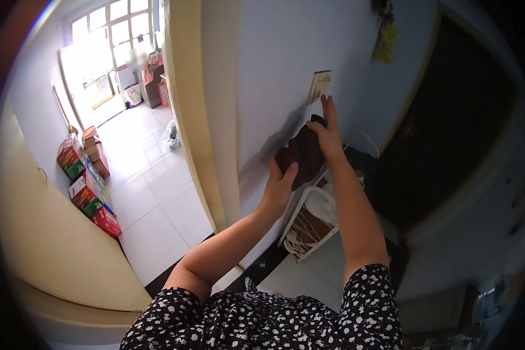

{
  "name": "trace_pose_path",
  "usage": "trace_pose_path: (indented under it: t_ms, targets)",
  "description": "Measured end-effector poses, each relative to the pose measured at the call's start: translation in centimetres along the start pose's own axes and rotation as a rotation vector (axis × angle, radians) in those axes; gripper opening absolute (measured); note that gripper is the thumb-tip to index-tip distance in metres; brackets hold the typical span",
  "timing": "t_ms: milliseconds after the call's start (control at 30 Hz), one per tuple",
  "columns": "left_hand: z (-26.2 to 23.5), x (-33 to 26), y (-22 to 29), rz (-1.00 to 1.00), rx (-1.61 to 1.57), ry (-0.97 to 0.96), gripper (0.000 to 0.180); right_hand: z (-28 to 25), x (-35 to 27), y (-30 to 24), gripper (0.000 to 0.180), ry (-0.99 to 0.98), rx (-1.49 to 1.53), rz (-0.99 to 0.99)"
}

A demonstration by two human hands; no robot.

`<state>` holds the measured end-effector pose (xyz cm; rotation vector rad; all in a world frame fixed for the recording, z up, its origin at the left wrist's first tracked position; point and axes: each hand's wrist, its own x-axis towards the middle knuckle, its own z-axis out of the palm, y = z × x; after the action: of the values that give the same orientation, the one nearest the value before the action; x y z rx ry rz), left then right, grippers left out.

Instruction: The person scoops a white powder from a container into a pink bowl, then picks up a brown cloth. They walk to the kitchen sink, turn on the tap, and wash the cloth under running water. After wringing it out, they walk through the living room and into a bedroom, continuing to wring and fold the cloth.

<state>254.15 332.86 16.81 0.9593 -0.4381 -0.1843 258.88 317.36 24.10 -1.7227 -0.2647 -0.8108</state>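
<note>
A dark brown piece of cloth (pixel 300 153) stretches between my two hands in front of the wall. My left hand (pixel 279 188) grips its lower left end, thumb on top. My right hand (pixel 328 135) has its thumb over the cloth's upper end, with two fingers stretched up. Those fingertips reach the lower edge of a cream light switch (pixel 319 87) on the wall; whether they touch it, I cannot tell. The rest of my right fingers are hidden behind the cloth.
Below my hands stands a white rack (pixel 309 224) holding bags and cords. A dark doorway (pixel 449 122) opens on the right. Past the yellow door frame (pixel 189 111), several boxes (pixel 87 186) are stacked beside the cream door (pixel 58 233) on the left.
</note>
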Motion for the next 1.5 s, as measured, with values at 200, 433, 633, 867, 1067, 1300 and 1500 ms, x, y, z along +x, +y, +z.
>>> trace_pose_path:
  t_ms: [200, 433, 633, 867, 1067, 1300, 1500]
  targets:
    - [0.5, 0.3, 0.7, -0.081, 0.011, 0.041, 0.049, 0.6, 0.6, -0.3, 0.083, -0.085, -0.087, -0.069]
    - [-0.7, -0.6, -1.4, -0.098, -0.351, 0.028, 0.038, -1.4, -8.2, -5.2, 0.025, 0.283, -0.15, 0.041]
    - [-5.0, -2.2, -6.1, -0.668, -0.683, -0.482, 0.038, 5.4, -21.1, -7.4, 0.013, 0.107, -0.63, -0.029]
    - [1.1, -14.3, -8.8, -0.918, -0.528, -0.202, 0.031, 1.3, -27.9, -7.5, 0.026, 0.488, -0.979, 0.377]
    - [4.9, -22.3, -6.2, -1.316, -0.28, -0.376, 0.034, 0.6, -38.5, -13.5, 0.025, 0.927, -0.842, 0.487]
    - [12.0, -31.1, -2.6, -1.533, -0.334, -0.788, 0.037, -2.8, -56.5, -23.4, 0.055, 1.437, 0.653, 0.532]
    - [17.8, -45.6, -1.4, -1.382, -0.342, -1.34, 0.036, -3.3, -67.9, -33.4, 0.048, 1.513, 0.439, 0.274]
